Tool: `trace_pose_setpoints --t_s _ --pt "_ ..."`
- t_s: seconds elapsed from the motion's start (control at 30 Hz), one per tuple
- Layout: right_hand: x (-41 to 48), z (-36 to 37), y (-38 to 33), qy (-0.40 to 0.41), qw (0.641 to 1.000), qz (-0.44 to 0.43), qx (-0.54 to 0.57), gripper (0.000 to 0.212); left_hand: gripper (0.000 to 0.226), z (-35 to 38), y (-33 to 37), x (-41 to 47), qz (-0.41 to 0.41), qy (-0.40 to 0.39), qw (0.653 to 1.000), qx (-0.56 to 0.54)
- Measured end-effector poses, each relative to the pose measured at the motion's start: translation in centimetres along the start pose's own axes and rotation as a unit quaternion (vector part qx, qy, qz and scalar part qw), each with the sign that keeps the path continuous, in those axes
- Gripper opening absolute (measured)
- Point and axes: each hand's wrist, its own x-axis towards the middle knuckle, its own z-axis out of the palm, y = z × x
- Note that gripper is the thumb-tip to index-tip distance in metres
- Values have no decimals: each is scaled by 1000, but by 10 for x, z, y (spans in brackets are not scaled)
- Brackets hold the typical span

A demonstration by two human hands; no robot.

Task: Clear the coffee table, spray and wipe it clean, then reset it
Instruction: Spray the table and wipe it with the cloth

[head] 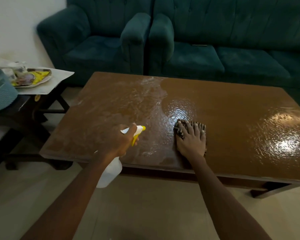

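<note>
Coffee table (232, 104), brown and glossy, has both of the person's hands working near its front edge. The left hand (123, 142) is wrapped round the neck of a white spray bottle (111, 170), fingers curled by the yellow trigger (135, 138). It holds the bottle tilted just above the wood, with the yellow nozzle (141, 128) pointing across the top toward the right. The bottle's body hangs below the wrist, out past the table's front edge.

Just to the right, the right hand (191, 141) lies flat with its fingers (182, 127) straight and spread, pressing a dark striped cloth (202, 126) onto the surface. The cloth shows beyond the fingertips and along the 2 sides of the hand. The 2 hands are near each other but apart.

Around them, the left half of the top is covered in a wet, streaky film (125, 101), whitish along the far edge. A shiny wet patch sits just beyond the cloth. The right half is plainer brown, with 2 bright reflections of light near the right end.

Off to the left stands a dark side table (24, 110). On it are a blue-grey basket (0, 94), a pale sheet (62, 78) and a plate (47, 80) with a yellow packet (42, 74) on it. Behind the coffee table, 1 teal armchair (93, 40) and a teal sofa (232, 40) stand side by side. Pale floor tiles (145, 205) run under everything.
</note>
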Motion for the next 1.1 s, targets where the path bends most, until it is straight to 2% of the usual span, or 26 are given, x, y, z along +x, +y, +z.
trace_pose_setpoints --t_s 0.07,0.17,0.27,0.37,0.5,0.57,0.67,0.73,0.83,0.93,1.0,1.1 --pt "0 8 -35 -9 998 -59 -15 60 55 -13 -5 3 -2 29 999 -23" --pt "-30 23 -80 -13 986 -166 -22 62 61 -28 -8 7 -10 32 998 -46" --pt "-70 31 -78 5 973 -232 -4 61 56 -37 -5 11 -8 46 998 -43" --pt "-85 32 -33 25 979 -204 -2 64 57 -38 -1 18 5 56 998 -30" --pt "-60 12 29 19 995 -87 -37 67 58 -36 -1 25 7 40 999 -9" --pt "-37 4 35 4 999 -27 -38 68 63 -36 -2 24 0 36 999 -3" --pt "-8 6 2 3 999 23 -24 62 57 -37 -1 26 -3 24 999 -22" --pt "-3 10 -39 -6 1000 -13 -23 66 56 -39 1 26 -1 23 1000 -16" --pt "-22 23 -87 -20 991 -130 -34 72 57 -43 6 30 1 28 1000 -7" --pt "-42 31 -82 -11 977 -208 -44 67 51 -45 17 40 5 16 1000 5" --pt "-45 33 -65 10 978 -202 -41 63 49 -44 22 50 17 0 1000 17" --pt "-39 33 -49 33 989 -137 -39 63 46 -45 29 66 22 -20 999 30"
